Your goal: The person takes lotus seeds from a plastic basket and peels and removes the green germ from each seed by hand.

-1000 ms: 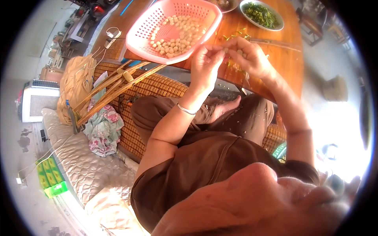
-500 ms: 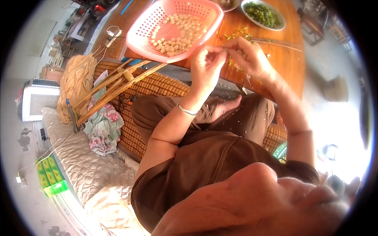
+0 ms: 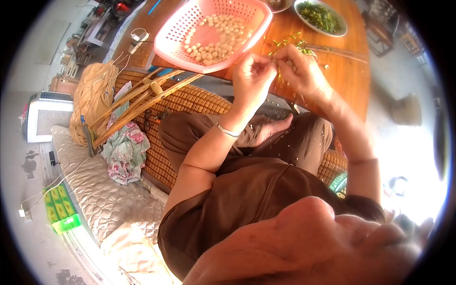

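Observation:
My left hand (image 3: 253, 78), with a bangle at its wrist, is closed in a pinch just below the right corner of a pink basket (image 3: 164, 42). Facing it over the table edge, my right hand (image 3: 304, 73) has its fingers curled, with some small pale pieces partly visible inside. The fingertips of both hands meet at something too small to make out. Several round pale balls (image 3: 213, 50) lie in the basket. Green scraps (image 3: 297, 42) are scattered on the table behind my right hand.
A plate of chopped greens (image 3: 320, 18) and part of another bowl (image 3: 278, 4) stand on the wooden table (image 3: 349, 80). To the left are wooden poles (image 3: 156, 95), a floral cloth (image 3: 126, 152), a tan bag (image 3: 90, 92) and a power strip (image 3: 137, 43).
The whole view has shifted slightly, with the basket and plate a little further right. Both hands stay together, their fingers moving only slightly.

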`<control>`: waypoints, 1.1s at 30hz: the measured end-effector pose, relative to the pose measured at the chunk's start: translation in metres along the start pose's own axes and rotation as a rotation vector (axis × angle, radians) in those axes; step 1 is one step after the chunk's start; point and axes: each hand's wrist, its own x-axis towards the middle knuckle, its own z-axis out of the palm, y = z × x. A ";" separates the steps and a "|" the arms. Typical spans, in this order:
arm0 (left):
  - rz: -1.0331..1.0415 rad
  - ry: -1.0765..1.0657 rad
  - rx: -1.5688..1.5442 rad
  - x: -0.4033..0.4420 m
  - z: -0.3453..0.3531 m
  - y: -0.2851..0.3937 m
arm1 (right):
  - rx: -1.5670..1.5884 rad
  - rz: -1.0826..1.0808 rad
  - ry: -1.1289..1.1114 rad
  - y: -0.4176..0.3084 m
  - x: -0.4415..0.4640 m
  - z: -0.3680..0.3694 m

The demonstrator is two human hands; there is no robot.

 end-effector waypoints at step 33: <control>-0.243 -0.017 -0.452 0.004 -0.002 0.005 | 0.260 0.169 0.046 -0.004 -0.003 0.003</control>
